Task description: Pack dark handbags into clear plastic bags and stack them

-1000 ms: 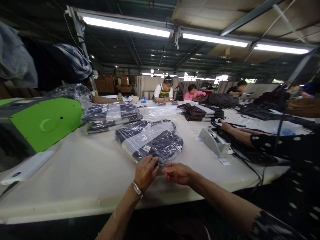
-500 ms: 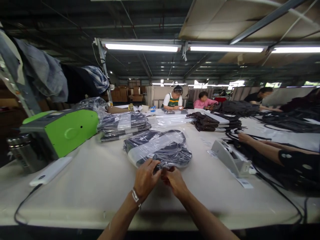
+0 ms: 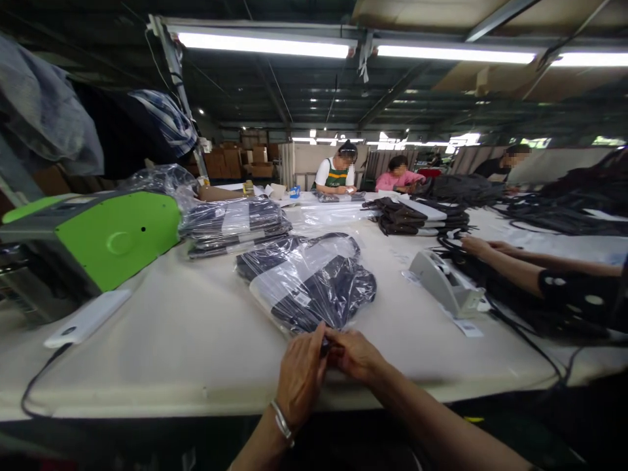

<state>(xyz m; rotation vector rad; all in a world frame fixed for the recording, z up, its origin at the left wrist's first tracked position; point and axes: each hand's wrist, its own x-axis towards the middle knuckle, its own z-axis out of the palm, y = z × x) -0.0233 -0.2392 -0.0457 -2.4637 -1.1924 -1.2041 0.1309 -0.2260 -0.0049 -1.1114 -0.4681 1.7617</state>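
A dark folded garment in a clear plastic bag (image 3: 309, 281) lies on the cream-covered table (image 3: 186, 340), with a pale band across it and a small white label. At the bag's near end, my left hand (image 3: 301, 369) and my right hand (image 3: 356, 354) meet, both closed on the gathered plastic. Something small and dark shows between the fingertips, too hidden to name. A silvery bracelet circles my left wrist.
A green and grey machine (image 3: 118, 239) stands left, behind a white device (image 3: 88, 318) with a cable. Bagged garments (image 3: 235, 226) are stacked behind. At right are a grey dispenser (image 3: 444, 281), dark garments (image 3: 417, 216) and a co-worker's arms (image 3: 510, 258). Other people work across the table.
Both hands have drawn toward the table's near edge, pulling the bag's near end longer. My left hand has turned more upright. The camera view has tilted downward.
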